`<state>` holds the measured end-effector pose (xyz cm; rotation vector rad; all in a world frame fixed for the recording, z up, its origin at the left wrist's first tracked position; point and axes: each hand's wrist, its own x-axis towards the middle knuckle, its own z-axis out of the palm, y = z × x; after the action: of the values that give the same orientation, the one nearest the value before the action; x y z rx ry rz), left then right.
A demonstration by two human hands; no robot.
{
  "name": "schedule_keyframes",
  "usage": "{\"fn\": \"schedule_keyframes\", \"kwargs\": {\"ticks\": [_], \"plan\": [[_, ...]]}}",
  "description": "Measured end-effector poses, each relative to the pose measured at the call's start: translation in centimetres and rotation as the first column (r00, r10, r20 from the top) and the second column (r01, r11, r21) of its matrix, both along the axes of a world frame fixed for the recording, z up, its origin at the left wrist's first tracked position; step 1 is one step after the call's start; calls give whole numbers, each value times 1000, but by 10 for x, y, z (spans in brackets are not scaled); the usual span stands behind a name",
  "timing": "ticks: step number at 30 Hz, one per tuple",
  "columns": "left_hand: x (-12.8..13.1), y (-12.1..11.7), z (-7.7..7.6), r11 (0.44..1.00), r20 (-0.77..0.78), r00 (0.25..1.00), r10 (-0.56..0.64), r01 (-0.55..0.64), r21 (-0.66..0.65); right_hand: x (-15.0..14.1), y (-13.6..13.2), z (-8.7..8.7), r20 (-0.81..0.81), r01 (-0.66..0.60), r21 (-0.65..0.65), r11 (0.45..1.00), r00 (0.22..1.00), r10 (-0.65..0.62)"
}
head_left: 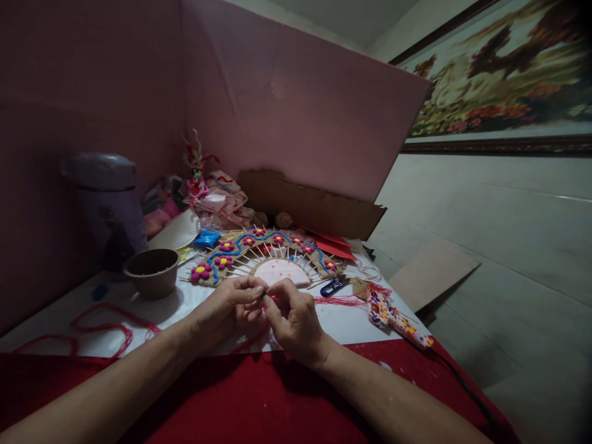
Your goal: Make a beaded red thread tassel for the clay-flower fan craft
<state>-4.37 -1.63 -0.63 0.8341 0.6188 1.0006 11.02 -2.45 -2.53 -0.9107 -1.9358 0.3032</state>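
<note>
While both hands [296, 316] pinch fine red thread [340, 301], coarse twine arch [264, 242], puffy magenta flowers [200, 271], round brown bowl [155, 287]

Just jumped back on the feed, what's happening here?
Someone has both hands together in front: the left hand and right hand each have a fingertip grip on a small piece, too hidden to identify. Red strands lie on the white surface to either side. Just beyond the hands lies a fan-shaped piece decorated with flowers, a bowl stands to the left, and a flower-patterned corded tool rests at right.
</note>
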Motion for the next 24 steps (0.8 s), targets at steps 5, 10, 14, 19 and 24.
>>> {"fn": "schedule_keyframes", "kwargs": {"ticks": [5, 10, 14, 19, 24], "plan": [[-2, 0, -1, 1000, -44, 999, -2, 2, 19, 0, -2, 2, 47, 0, -19, 1000, 999, 0], [-1, 2, -5, 999, -57, 998, 22, -20, 45, -1, -3, 3, 66, 46, 26, 999, 997, -48], [1, -1, -1, 997, -78, 995, 61, -57, 53, 0, -1, 3, 31, 31, 22, 999, 999, -32], [2, -5, 7, 991, -42, 992, 119, -116, 62, 1, 0, 2, -86, -60, -45, 997, 995, 56], [3, -6, 6, 986, -70, 987, 142, -135, 96, 0, 2, 0, -152, -106, -75, 992, 984, 94]]}}
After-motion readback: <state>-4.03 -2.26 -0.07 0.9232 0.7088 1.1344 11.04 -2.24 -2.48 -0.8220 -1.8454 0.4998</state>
